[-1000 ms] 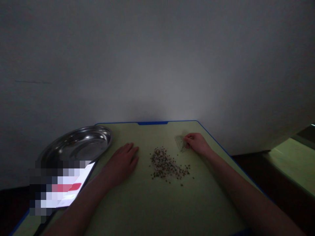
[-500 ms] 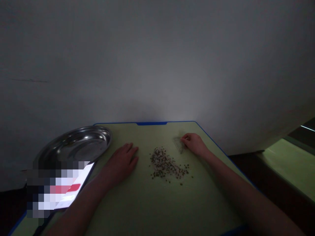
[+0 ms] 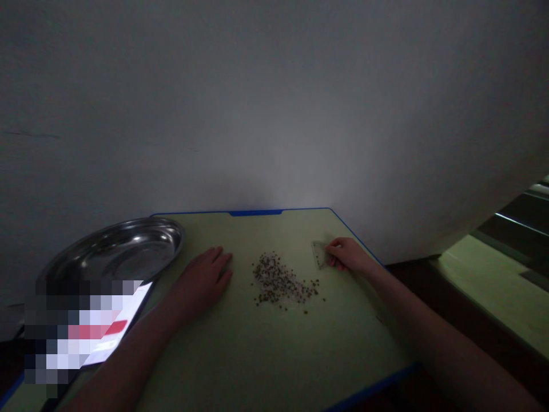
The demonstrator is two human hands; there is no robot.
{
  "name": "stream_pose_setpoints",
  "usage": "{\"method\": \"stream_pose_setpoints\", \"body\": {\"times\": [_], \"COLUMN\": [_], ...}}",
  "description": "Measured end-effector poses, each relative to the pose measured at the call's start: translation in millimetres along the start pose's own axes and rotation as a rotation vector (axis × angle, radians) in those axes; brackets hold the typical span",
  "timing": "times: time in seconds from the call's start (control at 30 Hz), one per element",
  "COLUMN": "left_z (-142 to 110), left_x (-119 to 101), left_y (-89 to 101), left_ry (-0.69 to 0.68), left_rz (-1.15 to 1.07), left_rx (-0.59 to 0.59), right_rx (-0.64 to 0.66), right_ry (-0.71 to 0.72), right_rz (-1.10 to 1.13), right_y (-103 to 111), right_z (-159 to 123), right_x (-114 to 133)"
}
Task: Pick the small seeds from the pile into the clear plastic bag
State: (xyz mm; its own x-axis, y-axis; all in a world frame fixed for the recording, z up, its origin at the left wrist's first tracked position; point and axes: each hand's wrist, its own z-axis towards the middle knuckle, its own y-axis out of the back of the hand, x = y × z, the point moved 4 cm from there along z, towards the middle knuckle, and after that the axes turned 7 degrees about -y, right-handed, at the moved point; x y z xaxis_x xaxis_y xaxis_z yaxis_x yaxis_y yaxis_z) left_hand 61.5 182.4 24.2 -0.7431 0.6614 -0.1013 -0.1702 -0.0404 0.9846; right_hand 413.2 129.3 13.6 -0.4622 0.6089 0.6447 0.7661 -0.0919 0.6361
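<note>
Right hand (image 3: 349,254): pinched the clear piece (image 3: 318,256) by its edge
Left hand (image 3: 205,278): lay palm-down, fingers slightly spread
Bits (image 3: 274,278): lay between the hands
Bowl (image 3: 143,252): stood left of the left hand

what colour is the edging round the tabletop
The tabletop edging is blue, showing best in the head view.

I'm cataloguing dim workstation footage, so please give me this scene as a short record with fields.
Right hand: pinches a small clear flat plate
Left hand: palm down, holding nothing visible
Between hands: loose heap of small dark and whitish grains
Surface: pale-green table with blue edging
Far left: shiny rounded silver metal basin
Near basin: lit screen, partly pixelated
</note>
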Motion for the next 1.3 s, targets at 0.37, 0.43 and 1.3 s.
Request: {"method": "stream_pose_setpoints", "body": {"times": [0.37, 0.43, 1.3], "left_z": [2.0, 2.3, 1.1], "left_x": [3.2, 2.8, -5.5], "left_y": [-2.4, -2.1, 2.6], "left_ry": [-0.04, -0.039, -0.042], "left_rz": [-0.005, 0.009, 0.012], "left_rx": [-0.068, -0.057, 0.018], "right_rx": [0.014, 0.019, 0.098], "right_ry": [0.049, 0.092, 0.309], "right_rz": [0.081, 0.097, 0.155], "right_y": [27.7, 29.7, -69.5], "right_z": [-36.0, -44.8, -70.0], "right_x": [-25.4, -24.7, 53.1]}}
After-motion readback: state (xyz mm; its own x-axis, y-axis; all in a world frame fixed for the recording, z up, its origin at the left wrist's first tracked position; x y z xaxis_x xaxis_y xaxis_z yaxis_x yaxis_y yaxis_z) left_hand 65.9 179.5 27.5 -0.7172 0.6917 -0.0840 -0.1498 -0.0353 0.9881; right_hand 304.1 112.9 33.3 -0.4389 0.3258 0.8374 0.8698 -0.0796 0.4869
